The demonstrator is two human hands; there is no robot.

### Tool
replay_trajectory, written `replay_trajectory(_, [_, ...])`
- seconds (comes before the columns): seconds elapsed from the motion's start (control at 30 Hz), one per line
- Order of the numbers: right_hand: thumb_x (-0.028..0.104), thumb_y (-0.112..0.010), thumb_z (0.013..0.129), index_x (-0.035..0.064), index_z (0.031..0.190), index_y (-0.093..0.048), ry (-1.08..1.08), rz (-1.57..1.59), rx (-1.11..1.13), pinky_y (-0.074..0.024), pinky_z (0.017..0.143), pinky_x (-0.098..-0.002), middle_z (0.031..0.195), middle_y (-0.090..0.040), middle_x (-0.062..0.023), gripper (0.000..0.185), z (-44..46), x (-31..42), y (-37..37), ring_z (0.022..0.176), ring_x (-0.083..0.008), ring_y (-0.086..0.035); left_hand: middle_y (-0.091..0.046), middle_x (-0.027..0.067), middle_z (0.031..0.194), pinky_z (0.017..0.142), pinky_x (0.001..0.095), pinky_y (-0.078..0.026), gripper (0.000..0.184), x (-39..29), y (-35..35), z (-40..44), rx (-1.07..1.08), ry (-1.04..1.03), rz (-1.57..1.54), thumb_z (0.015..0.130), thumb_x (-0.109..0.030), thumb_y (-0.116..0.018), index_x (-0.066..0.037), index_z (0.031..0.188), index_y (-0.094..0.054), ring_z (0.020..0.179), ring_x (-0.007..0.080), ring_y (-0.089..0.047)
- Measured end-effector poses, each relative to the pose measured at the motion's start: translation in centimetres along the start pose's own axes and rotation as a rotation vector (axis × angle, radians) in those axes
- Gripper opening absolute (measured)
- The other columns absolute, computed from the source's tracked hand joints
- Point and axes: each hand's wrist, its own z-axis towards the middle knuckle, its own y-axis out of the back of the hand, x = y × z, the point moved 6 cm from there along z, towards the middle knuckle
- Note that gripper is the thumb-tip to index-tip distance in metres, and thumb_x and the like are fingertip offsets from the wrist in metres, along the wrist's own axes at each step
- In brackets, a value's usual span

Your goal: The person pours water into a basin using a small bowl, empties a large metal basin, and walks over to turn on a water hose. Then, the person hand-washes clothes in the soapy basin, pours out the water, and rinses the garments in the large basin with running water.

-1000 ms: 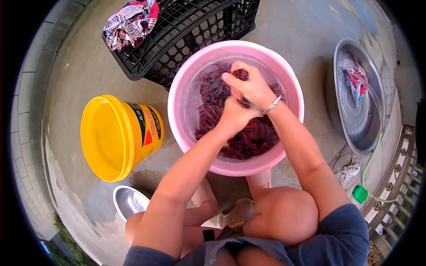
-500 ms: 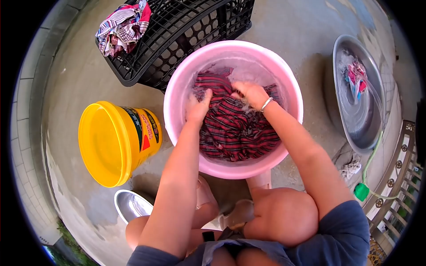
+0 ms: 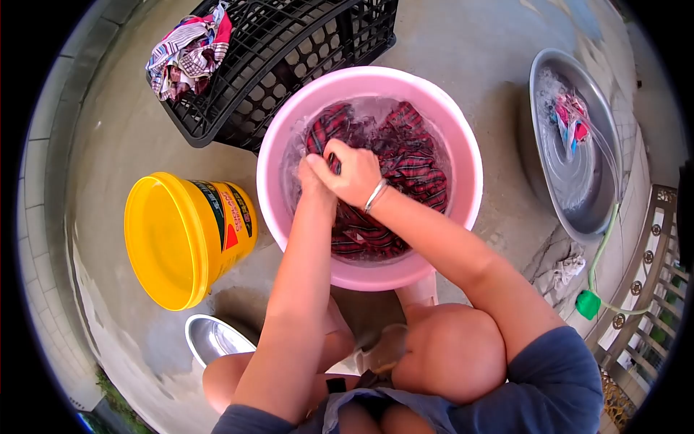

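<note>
A red and black plaid cloth [image 3: 416, 170] lies soaked in water inside the pink basin [image 3: 466, 181]. My right hand [image 3: 354, 175], with a silver bracelet at the wrist, is closed on a bunched part of it near the basin's left side. Pressed against it is my left hand [image 3: 315, 179], also closed on the cloth, its fingers partly hidden. Part of the cloth sticks up beyond my hands; the rest spreads through the water to the right.
A black plastic crate [image 3: 289, 65] stands behind the basin, with patterned cloths [image 3: 191, 54] on its corner. At left is a yellow bucket [image 3: 210, 242], near a small metal bowl [image 3: 217, 338]. On the right, water from a hose [image 3: 598, 253] runs into a grey tub [image 3: 542, 145] holding colourful cloth.
My right hand has moved left across the basin to meet my left hand, and both have closed on the cloth. The cloth has shifted and bunched in the water.
</note>
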Motion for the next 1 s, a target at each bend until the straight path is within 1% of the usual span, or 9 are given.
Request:
replay_trajectory(0.17, [0.052, -0.055, 0.067, 0.0088, 0.098, -0.053, -0.027, -0.238, -0.040, -0.0376, 0.082, -0.0392, 0.101, -0.054, -0.0112, 0.053, 1.1, -6.4, 6.9, 0.097, -0.0273, -0.049, -0.058, 0.0026, 0.074, 0.051, 0.0193, -0.042, 0.025, -8.9, -2.7, -4.9, 0.034, -0.217, 0.573, 0.078, -0.012, -0.054, 0.001, 0.099, -0.051, 0.055, 0.0074, -0.052])
replay_trajectory(0.27, [0.054, -0.056, 0.066, 0.0074, 0.116, -0.040, -0.180, -0.552, 0.022, -0.0338, 0.088, -0.0409, 0.105, -0.052, -0.0159, 0.070, -2.2, -13.2, 6.5, 0.102, -0.0312, -0.045, -0.057, 0.0086, 0.082, 0.057, 0.0256, -0.044, 0.029, -10.6, -1.3, -3.9, 0.126, -0.373, 0.827, 0.077, -0.015, -0.056, -0.001, 0.102, -0.049, 0.064, 0.0153, -0.055])
replay_trajectory(0.37, [0.046, -0.058, 0.068, 0.0041, 0.115, -0.040, -0.317, -0.322, 0.007, -0.0371, 0.085, -0.0387, 0.101, -0.053, -0.0186, 0.065, -3.0, -15.3, 5.9, 0.096, -0.0324, -0.049, -0.049, 0.0219, 0.094, 0.076, 0.0404, -0.038, 0.043, -10.8, -3.4, -7.6, -0.296, -1.136, 2.116, 0.071, -0.026, -0.058, -0.008, 0.108, -0.045, 0.089, 0.0342, -0.047])
replay_trajectory(0.57, [0.015, -0.061, 0.073, -0.0008, 0.098, -0.049, -0.682, 0.924, -0.267, -0.0461, 0.066, -0.0274, 0.088, -0.056, -0.0083, 0.031, -3.8, -7.5, 6.1, 0.077, -0.0141, -0.055, -0.046, 0.0176, 0.105, 0.083, 0.0456, -0.031, 0.034, -2.2, -3.8, -8.4, 0.357, -0.711, 1.738, 0.077, -0.031, -0.050, -0.005, 0.098, -0.052, 0.092, 0.0344, -0.044])
replay_trajectory(0.63, [0.012, -0.058, 0.075, 0.0006, 0.092, -0.050, -0.549, 1.263, -0.293, -0.0463, 0.064, -0.0263, 0.084, -0.057, -0.0078, 0.022, -3.1, -3.4, 7.1, 0.073, -0.0134, -0.056, -0.049, 0.0173, 0.101, 0.085, 0.0477, -0.028, 0.034, 0.4, -3.3, -10.8, 0.325, -1.155, 1.995, 0.079, -0.032, -0.046, -0.004, 0.097, -0.053, 0.096, 0.0322, -0.044])
replay_trajectory(0.7, [0.011, -0.058, 0.075, 0.0009, 0.091, -0.050, -0.445, 1.310, -0.330, -0.0465, 0.063, -0.0257, 0.082, -0.056, -0.0074, 0.020, -2.2, -0.4, 9.0, 0.072, -0.0129, -0.056, -0.055, 0.0168, 0.092, 0.084, 0.0462, -0.030, 0.031, 0.5, -2.4, -10.2, 0.334, -1.206, 1.946, 0.079, -0.032, -0.047, -0.005, 0.089, -0.058, 0.093, 0.0291, -0.049])
replay_trajectory(0.77, [0.008, -0.056, 0.075, 0.0002, 0.092, -0.048, -0.309, 1.392, -0.384, -0.0468, 0.058, -0.0248, 0.079, -0.056, -0.0067, 0.020, -1.5, 2.2, 11.4, 0.068, -0.0132, -0.056, -0.059, 0.0170, 0.076, 0.075, 0.0437, -0.038, 0.033, 0.7, 0.0, -6.9, 0.351, -0.623, 2.082, 0.081, -0.030, -0.045, -0.004, 0.071, -0.061, 0.077, 0.0308, -0.056])
replay_trajectory(0.9, [0.008, -0.056, 0.074, -0.0023, 0.100, -0.044, -0.229, 1.177, -0.362, -0.0463, 0.054, -0.0238, 0.077, -0.056, -0.0082, 0.030, 0.2, 2.4, 13.7, 0.064, -0.0138, -0.055, -0.049, 0.0139, 0.045, 0.046, 0.0379, -0.037, 0.050, -6.2, 5.1, -4.4, -0.147, -0.356, 1.245, 0.082, -0.035, -0.045, 0.005, 0.053, -0.054, 0.041, 0.0196, -0.046])
replay_trajectory(1.0, [0.009, -0.056, 0.072, -0.0055, 0.108, -0.040, -0.246, 0.874, -0.267, -0.0461, 0.054, -0.0239, 0.078, -0.055, -0.0102, 0.041, 0.6, 0.7, 12.3, 0.064, -0.0146, -0.056, -0.045, 0.0111, 0.040, 0.045, 0.0362, -0.035, 0.049, -9.7, 4.1, -4.7, -0.158, -0.426, 1.181, 0.079, -0.033, -0.050, 0.006, 0.049, -0.051, 0.038, 0.0184, -0.039])
